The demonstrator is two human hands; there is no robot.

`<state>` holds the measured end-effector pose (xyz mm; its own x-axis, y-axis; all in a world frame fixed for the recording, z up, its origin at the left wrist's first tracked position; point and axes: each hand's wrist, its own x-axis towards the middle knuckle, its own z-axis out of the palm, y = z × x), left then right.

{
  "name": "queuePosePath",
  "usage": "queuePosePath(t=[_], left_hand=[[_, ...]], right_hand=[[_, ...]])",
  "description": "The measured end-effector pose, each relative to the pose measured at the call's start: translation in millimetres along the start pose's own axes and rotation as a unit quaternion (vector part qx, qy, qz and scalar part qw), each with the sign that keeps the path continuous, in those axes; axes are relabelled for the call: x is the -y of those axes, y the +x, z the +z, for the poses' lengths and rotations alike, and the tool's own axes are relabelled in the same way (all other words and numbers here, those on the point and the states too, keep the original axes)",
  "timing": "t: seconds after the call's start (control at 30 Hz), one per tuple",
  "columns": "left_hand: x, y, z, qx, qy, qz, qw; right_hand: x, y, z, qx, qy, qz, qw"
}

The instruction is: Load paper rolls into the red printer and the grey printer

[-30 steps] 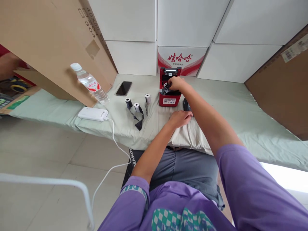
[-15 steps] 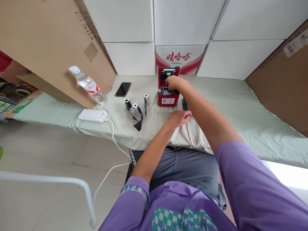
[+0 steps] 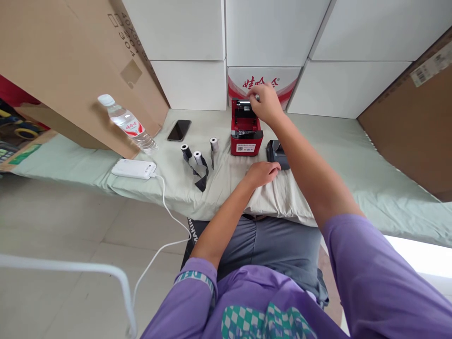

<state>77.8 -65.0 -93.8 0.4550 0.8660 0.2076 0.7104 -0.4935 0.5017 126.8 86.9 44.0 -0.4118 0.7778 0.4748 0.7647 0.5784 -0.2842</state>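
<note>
A small red label or receipt printer point(image 3: 246, 136) stands on the cloth with its lid point(image 3: 243, 104) raised and a dark film strip across its front opening. My right hand point(image 3: 266, 102) is at the top right of that lid, its fingers curled at the edge; the hand partly hides it. Loosely closed, my left hand point(image 3: 263, 174) lies on the cloth, its knuckles beside a black device point(image 3: 277, 154). To the left are a black roll point(image 3: 186, 151), a white-ended roll point(image 3: 198, 158) with dark film trailing from it, and another small roll point(image 3: 213, 144).
A black phone point(image 3: 179, 130), a leaning water bottle point(image 3: 129, 125) and a white power bank point(image 3: 134, 168) with a cable lie on the left. White boxes point(image 3: 190, 84) line the back. Cardboard point(image 3: 88, 56) stands at left, another carton point(image 3: 416, 117) at right.
My right hand has come out of the printer's interior and risen to its raised lid. The black device on the right shows more fully now. My left hand has stayed in place.
</note>
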Motion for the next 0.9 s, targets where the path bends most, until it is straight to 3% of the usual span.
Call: queuePosePath(t=[0.07,0.17,0.3,0.53,0.9], left_hand=[[1,0,1.2,-0.006,0.0,0.002,1.0],[1,-1,1.8,-0.015,0.002,-0.007,1.0],[0,-1,1.4,-0.009,0.003,-0.01,1.0],[-1,-1,0.6,-0.006,0.008,-0.002,1.0],[0,0,0.4,-0.004,0.025,-0.004,1.0]], right_hand=[[-2,3,-1,0.005,-0.042,0.013,0.999],[-8,0,7,0.07,-0.062,0.031,0.995],[-6,-20,14,0.061,-0.061,-0.003,0.996],[14,-53,2,0.12,-0.047,-0.002,0.992],[19,-49,-9,0.148,-0.018,0.041,0.988]])
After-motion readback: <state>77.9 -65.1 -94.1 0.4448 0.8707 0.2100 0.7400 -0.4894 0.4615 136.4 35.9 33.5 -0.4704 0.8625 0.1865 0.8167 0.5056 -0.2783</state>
